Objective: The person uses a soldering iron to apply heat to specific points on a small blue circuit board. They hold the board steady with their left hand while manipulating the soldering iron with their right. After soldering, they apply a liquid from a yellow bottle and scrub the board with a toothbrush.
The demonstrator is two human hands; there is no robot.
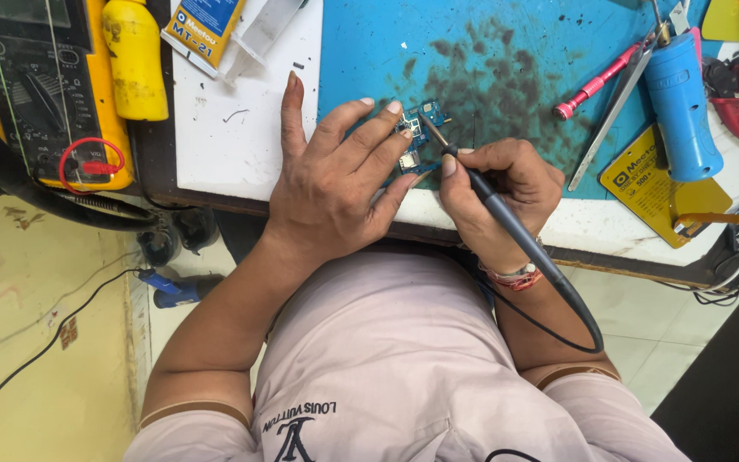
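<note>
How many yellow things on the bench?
4: multimeter far left, bottle beside it, flat card under the blue tool at right, corner piece top right. More may sit outside the frame.

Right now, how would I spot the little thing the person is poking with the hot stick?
Find the blue mat on the white bench. At its near edge, under the left hand fingertips, lies a small blue circuit board. The soldering iron in the right hand points at it; it is the only blue piece with tiny metal parts.
</note>
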